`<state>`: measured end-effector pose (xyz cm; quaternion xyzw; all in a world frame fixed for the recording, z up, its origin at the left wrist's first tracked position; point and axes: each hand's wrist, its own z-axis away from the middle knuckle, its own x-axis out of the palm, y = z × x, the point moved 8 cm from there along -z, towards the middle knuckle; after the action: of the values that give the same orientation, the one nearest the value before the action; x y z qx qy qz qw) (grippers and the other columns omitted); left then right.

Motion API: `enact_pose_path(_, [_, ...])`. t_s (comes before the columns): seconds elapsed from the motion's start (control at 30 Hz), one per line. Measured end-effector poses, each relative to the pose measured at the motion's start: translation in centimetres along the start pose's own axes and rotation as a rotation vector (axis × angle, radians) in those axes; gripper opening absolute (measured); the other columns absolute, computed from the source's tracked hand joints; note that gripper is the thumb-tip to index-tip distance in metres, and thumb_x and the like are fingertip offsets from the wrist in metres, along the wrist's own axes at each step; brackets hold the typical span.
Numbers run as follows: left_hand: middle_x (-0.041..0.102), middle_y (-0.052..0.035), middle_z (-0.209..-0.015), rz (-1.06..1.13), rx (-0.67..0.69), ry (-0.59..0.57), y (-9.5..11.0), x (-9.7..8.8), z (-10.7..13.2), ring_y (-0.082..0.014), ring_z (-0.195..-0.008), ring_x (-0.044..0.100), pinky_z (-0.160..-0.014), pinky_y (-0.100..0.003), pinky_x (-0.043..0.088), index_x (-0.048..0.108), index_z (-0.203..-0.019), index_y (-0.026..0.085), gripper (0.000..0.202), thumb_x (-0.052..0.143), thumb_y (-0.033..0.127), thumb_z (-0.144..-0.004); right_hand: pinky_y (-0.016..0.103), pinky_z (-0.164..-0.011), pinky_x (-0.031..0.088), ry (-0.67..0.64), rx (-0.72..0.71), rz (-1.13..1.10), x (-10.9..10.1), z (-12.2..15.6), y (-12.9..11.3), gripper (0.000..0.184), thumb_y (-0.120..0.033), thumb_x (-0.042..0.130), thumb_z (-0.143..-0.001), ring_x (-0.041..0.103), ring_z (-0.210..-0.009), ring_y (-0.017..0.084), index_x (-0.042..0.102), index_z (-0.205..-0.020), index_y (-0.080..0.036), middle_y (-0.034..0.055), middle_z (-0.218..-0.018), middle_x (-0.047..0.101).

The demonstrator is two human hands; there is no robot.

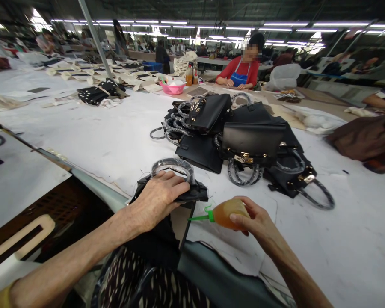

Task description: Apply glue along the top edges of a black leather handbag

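At a workshop's white counter, a left hand grips a black handbag at the near edge; the right hand holds an amber squeeze bottle, its green nozzle best kept steady and lightly pressed.

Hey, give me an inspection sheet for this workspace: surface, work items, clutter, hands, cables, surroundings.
Surface: white tabletop, marked in places.
Work items: black bag at the near edge, with a film-wrapped handle; squeeze bottle with amber contents and a green nozzle.
Clutter: pile of black bags beyond the hands; pink basket farther back.
Left hand: across the black bag; grip partly hidden.
Right hand: holding the squeeze bottle, nozzle toward the bag; contact unclear.
Cables: nothing seen.
Surroundings: co-worker in a red top across the table; overhead lights on.
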<state>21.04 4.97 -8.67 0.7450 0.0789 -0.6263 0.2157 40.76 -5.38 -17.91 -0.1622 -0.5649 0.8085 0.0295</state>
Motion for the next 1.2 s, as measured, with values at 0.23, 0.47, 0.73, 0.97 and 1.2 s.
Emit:
enact_pose_path(0.23, [0.062,-0.0052,-0.099,-0.01,-0.003,-0.006,0.0,-0.2,-0.2,-0.0222,-0.093,0.052,-0.082,-0.035,0.04,0.057,-0.1,0.017,0.013,0.058,0.023,-0.088,0.023,-0.041,0.032,-0.006,0.001,-0.024,0.4,1.1,-0.1,0.05,-0.046,0.074,-0.065,0.045,-0.056,0.016,0.058,-0.103,-0.017,0.0017,-0.073,0.058])
enact_pose_path(0.47, [0.062,-0.0057,-0.097,-0.023,-0.008,-0.012,0.0,-0.2,-0.3,-0.0219,-0.093,0.052,-0.083,-0.034,0.041,0.057,-0.098,0.018,0.012,0.058,0.023,-0.088,0.024,-0.042,0.032,-0.011,0.005,-0.038,0.7,2.0,-0.4,0.049,-0.045,0.075,-0.063,0.046,-0.055,0.016,0.06,-0.101,-0.017,0.001,-0.069,0.057])
enact_pose_path(0.73, [0.06,-0.0055,-0.096,-0.028,0.015,-0.006,0.0,0.0,-0.1,-0.0211,-0.09,0.051,-0.08,-0.033,0.041,0.056,-0.096,0.017,0.009,0.055,0.024,-0.09,0.024,-0.042,0.03,-0.028,0.021,-0.066,1.5,3.0,-0.5,0.044,-0.043,0.074,-0.062,0.046,-0.054,0.016,0.062,-0.097,-0.019,-0.0005,-0.067,0.058])
enact_pose_path(0.97, [0.06,-0.0056,-0.095,-0.027,0.029,-0.001,0.1,0.0,-0.3,-0.0211,-0.09,0.051,-0.081,-0.033,0.041,0.056,-0.096,0.017,0.009,0.053,0.024,-0.091,0.023,-0.042,0.029,-0.057,0.055,-0.096,1.6,3.9,0.0,0.047,-0.043,0.075,-0.062,0.047,-0.055,0.016,0.061,-0.099,-0.019,0.0003,-0.07,0.059])
enact_pose_path(1.2, [0.06,-0.0054,-0.093,-0.043,0.039,0.013,0.2,-0.1,-0.3,-0.0211,-0.087,0.05,-0.078,-0.033,0.041,0.056,-0.097,0.017,0.011,0.055,0.025,-0.09,0.023,-0.042,0.03,-0.087,0.085,-0.119,2.0,4.4,0.9,0.051,-0.046,0.074,-0.061,0.047,-0.057,0.017,0.06,-0.101,-0.018,0.0012,-0.071,0.058])
